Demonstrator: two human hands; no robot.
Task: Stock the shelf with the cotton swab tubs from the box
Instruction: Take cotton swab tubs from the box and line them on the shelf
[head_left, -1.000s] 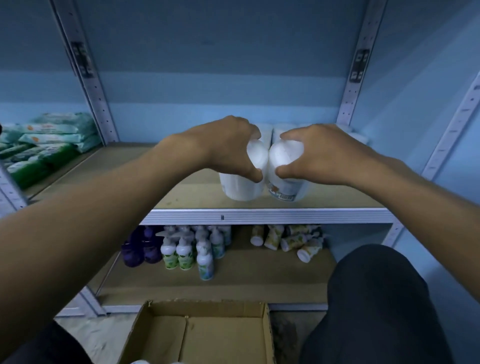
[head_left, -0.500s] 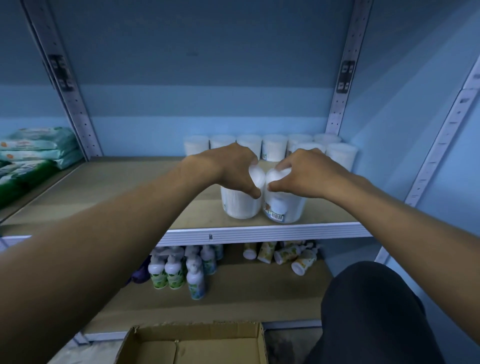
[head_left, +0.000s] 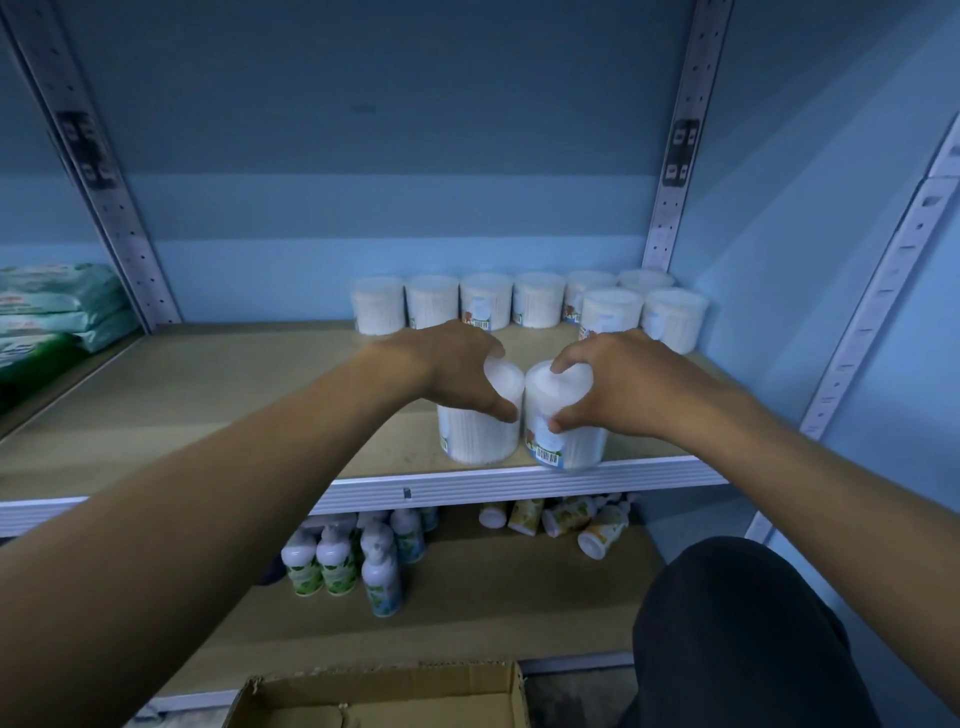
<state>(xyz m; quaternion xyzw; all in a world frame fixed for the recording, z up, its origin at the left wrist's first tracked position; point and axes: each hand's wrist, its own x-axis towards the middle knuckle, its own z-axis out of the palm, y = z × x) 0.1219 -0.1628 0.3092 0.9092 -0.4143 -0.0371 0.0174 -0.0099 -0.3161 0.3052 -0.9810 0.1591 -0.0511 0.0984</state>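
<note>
Two clear cotton swab tubs stand side by side near the front edge of the wooden shelf (head_left: 208, 405). My left hand (head_left: 457, 369) grips the lid of the left tub (head_left: 478, 436) from above. My right hand (head_left: 608, 384) grips the lid of the right tub (head_left: 571, 441), which shows a barcode label. A row of several more swab tubs (head_left: 485, 301) lines the back of the shelf, with two extra ones in front at the right. The open cardboard box (head_left: 384, 696) lies on the floor below.
Green and white soft packs (head_left: 47, 317) are stacked at the shelf's left end. On the lower shelf stand several small bottles (head_left: 337, 561), and some tubes (head_left: 571, 519) lie tipped over. My dark-clad knee (head_left: 737, 623) is at the lower right. Perforated metal uprights frame the bay.
The view has tilted up, so the back row of tubs came into sight. Both hands have kept their grip on the two tubs, which now stand on the shelf's front.
</note>
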